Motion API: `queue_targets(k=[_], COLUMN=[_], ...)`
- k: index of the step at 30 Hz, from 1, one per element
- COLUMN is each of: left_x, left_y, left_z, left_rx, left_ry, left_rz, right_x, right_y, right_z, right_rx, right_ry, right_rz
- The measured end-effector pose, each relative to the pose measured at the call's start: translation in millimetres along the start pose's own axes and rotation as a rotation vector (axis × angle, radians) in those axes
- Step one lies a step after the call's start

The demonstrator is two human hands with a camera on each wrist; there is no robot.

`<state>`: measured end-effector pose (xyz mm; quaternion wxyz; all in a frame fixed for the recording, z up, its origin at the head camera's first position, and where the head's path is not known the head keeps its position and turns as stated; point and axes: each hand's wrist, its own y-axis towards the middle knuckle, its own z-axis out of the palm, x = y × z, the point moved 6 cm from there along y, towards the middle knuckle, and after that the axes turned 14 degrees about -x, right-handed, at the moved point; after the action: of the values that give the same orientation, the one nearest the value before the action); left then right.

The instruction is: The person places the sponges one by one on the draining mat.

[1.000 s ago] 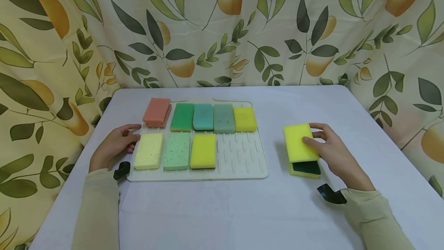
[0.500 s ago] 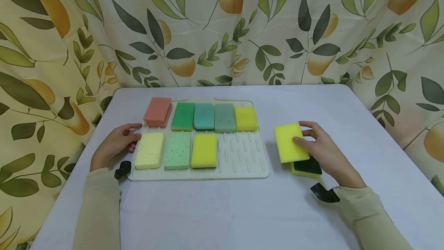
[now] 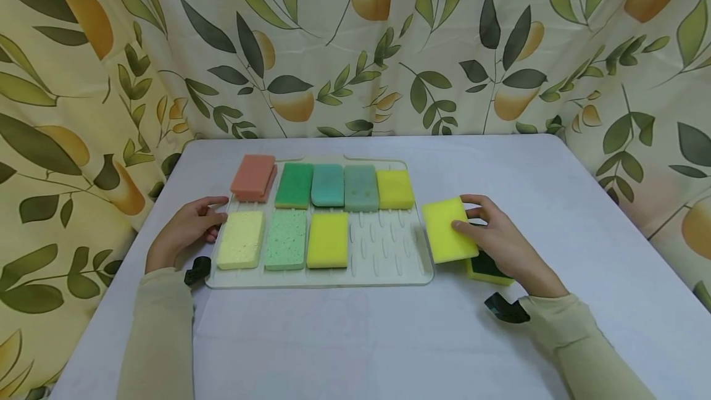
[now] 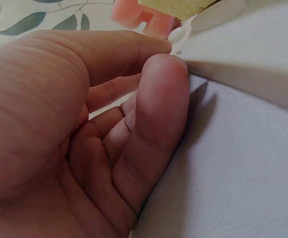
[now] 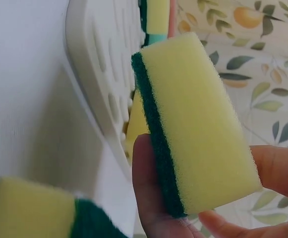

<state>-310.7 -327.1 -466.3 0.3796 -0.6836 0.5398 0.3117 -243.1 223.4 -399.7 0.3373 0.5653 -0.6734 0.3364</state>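
In the head view my right hand (image 3: 494, 239) holds a yellow scouring sponge (image 3: 446, 230), tilted above the table close to the tray's right edge. Its green scouring layer (image 5: 156, 134) faces downward in the right wrist view, with fingers on both sides. Partly hidden beneath that hand lies another sponge (image 3: 489, 266), green side up. My left hand (image 3: 186, 230) is at the left rim of a white ridged tray (image 3: 389, 264), thumb and index finger seeming to pinch it. On the tray's front row sit a pale yellow sponge (image 3: 241, 239), a speckled mint sponge (image 3: 286, 239) and a yellow sponge (image 3: 328, 239).
Along the tray's back row stand a salmon sponge pile (image 3: 253, 176), a green sponge (image 3: 294, 184), a teal sponge (image 3: 327, 184), a grey-green sponge (image 3: 361, 187) and a yellow sponge (image 3: 395, 189). A white cloth covers the table (image 3: 344, 344); a leaf-patterned curtain (image 3: 355, 48) hangs behind.
My right hand has carried the yellow sponge leftward, from over the sponge on the table to the tray's right edge. The left hand has kept its place at the tray.
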Motion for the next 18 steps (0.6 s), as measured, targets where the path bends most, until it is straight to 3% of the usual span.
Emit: queue_targets(k=[18], left_x=[-0.1], left_y=[0.0], left_z=[-0.3], left_rx=[-0.002], left_ry=[-0.017], left_rz=[0.011], right_x=[21], right_y=[3.8], right_z=[28], right_rx=[0.088], right_ry=[0.005], right_rz=[-0.031])
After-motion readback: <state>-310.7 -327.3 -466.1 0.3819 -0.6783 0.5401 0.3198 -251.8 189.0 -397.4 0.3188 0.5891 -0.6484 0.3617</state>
